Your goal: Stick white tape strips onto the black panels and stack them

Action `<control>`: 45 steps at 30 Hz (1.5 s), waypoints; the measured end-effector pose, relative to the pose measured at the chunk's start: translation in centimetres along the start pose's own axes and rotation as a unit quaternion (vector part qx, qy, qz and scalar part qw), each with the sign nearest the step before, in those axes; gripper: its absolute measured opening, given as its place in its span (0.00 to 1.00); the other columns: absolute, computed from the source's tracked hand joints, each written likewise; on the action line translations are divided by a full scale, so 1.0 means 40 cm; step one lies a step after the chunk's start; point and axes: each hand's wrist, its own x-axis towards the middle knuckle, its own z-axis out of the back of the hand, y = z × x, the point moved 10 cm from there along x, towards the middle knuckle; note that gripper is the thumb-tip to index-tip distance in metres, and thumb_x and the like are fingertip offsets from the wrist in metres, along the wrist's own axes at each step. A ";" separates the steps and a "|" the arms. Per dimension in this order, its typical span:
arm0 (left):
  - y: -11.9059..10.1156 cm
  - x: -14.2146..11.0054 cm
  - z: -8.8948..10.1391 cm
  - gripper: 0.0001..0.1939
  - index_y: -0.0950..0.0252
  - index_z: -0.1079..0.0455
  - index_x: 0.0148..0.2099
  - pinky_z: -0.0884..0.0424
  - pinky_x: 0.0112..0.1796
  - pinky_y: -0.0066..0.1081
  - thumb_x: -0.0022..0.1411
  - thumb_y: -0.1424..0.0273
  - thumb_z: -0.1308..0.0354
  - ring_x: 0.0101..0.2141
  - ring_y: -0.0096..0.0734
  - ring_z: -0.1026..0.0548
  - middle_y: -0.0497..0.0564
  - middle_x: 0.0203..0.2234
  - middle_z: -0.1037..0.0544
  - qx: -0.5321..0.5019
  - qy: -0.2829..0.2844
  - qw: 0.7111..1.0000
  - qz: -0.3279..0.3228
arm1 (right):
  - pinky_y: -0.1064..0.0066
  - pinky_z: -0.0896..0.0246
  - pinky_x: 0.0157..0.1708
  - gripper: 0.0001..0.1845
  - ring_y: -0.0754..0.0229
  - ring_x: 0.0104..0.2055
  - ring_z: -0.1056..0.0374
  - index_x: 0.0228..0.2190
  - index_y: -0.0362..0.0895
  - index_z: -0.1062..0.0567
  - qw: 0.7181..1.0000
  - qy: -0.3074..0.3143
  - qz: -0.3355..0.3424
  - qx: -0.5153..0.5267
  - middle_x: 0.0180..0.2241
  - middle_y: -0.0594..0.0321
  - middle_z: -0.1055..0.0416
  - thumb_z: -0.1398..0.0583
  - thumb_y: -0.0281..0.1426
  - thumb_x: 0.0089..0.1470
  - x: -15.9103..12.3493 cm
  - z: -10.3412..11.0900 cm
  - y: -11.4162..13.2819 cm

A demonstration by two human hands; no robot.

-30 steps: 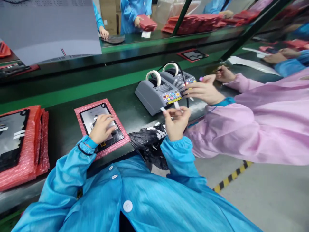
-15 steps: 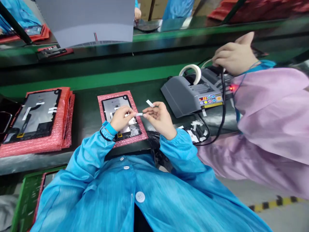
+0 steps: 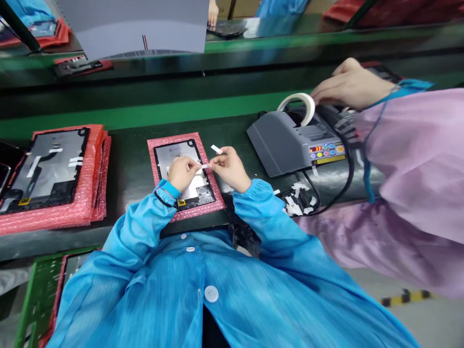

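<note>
A short white tape strip (image 3: 205, 166) is stretched between my two hands, above the right part of a tablet panel (image 3: 195, 197). My left hand (image 3: 182, 173) pinches one end of the strip between thumb and fingertip. With thumb and finger, my right hand (image 3: 231, 169) grips the other end. A second white tape piece (image 3: 216, 149) sticks up from a finger of my right hand. The panel has a silvery middle and black edges, and it lies on pink bubble wrap (image 3: 215, 208). My left hand hides part of its middle.
A grey tape dispenser (image 3: 277, 145) with a tape roll (image 3: 309, 110) stands to the right, beside a co-worker's hand (image 3: 353, 86). Tape scraps (image 3: 295, 205) lie before it. At left, a taped panel (image 3: 54, 166) rests on stacked pink bubble wrap (image 3: 97, 169).
My right hand has moved left, closer to my left hand, and now grips the strip's free end. The co-worker's hand has come down toward the tape roll.
</note>
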 end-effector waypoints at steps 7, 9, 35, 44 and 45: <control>0.027 0.010 -0.051 0.10 0.64 0.29 0.26 0.38 0.42 0.46 0.57 0.66 0.45 0.44 0.49 0.36 0.57 0.35 0.29 0.122 0.031 0.990 0.062 | 0.74 0.45 0.22 0.21 0.67 0.18 0.38 0.30 0.48 0.47 0.996 -0.002 -0.051 -0.073 0.15 0.79 0.36 0.40 0.26 0.36 0.029 -0.009 -0.075; 0.026 0.009 -0.058 0.10 0.64 0.29 0.27 0.39 0.42 0.46 0.58 0.66 0.45 0.45 0.50 0.37 0.57 0.36 0.29 0.125 0.041 0.989 0.068 | 0.74 0.45 0.22 0.21 0.66 0.18 0.38 0.30 0.48 0.47 0.995 -0.006 -0.052 -0.083 0.16 0.78 0.36 0.41 0.25 0.36 0.026 -0.008 -0.076; 0.031 0.030 0.003 0.06 0.62 0.30 0.37 0.41 0.44 0.41 0.59 0.68 0.46 0.44 0.42 0.36 0.53 0.36 0.29 0.070 -0.009 0.997 0.042 | 0.72 0.49 0.29 0.04 0.66 0.25 0.44 0.25 0.44 0.36 0.985 0.077 -0.036 -0.147 0.22 0.70 0.40 0.44 0.31 0.47 0.038 0.003 -0.034; 0.010 0.040 -0.024 0.07 0.64 0.30 0.30 0.42 0.41 0.37 0.59 0.68 0.46 0.40 0.38 0.35 0.51 0.31 0.28 0.045 0.060 0.997 -0.014 | 0.72 0.47 0.31 0.06 0.65 0.28 0.40 0.24 0.42 0.30 0.972 0.155 0.014 -0.174 0.23 0.67 0.34 0.44 0.32 0.48 0.019 -0.048 0.001; 0.016 0.040 -0.025 0.07 0.64 0.30 0.30 0.41 0.41 0.37 0.59 0.69 0.46 0.39 0.37 0.35 0.51 0.31 0.28 0.043 0.060 0.997 -0.006 | 0.72 0.46 0.31 0.06 0.65 0.28 0.39 0.25 0.42 0.29 0.974 0.135 0.007 -0.184 0.24 0.66 0.32 0.43 0.33 0.48 0.024 -0.036 -0.004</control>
